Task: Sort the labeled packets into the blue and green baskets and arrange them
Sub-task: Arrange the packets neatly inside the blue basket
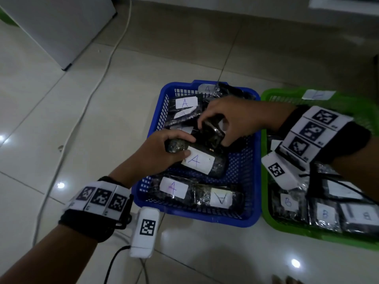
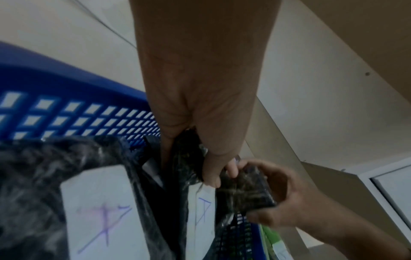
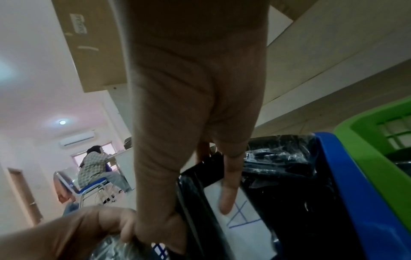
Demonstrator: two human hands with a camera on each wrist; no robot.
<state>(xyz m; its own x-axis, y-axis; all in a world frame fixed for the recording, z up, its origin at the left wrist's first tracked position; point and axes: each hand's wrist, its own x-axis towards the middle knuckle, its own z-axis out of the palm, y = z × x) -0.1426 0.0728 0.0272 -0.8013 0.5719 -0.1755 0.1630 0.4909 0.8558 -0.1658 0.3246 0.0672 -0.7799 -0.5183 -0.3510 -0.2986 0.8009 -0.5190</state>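
Note:
The blue basket (image 1: 252,210) holds several black packets with white "A" labels. My left hand (image 1: 182,148) grips the near end of one "A" packet (image 1: 198,161) over the basket's middle. My right hand (image 1: 213,132) reaches in from the right and pinches a second black packet (image 1: 211,135) just above it. In the left wrist view my left hand (image 2: 206,168) is curled round black wrap, and the right hand (image 2: 273,198) holds its packet (image 2: 244,190). In the right wrist view a right fingertip (image 3: 227,202) lies on an "A" label (image 3: 244,221). The green basket (image 1: 266,160) holds "B" packets.
The baskets stand side by side on pale floor tiles (image 1: 61,119). A white cable (image 1: 98,78) runs along the floor at left, and a white cabinet (image 1: 57,27) stands at the back left. In the right wrist view a person sits on a chair (image 3: 98,168) far off.

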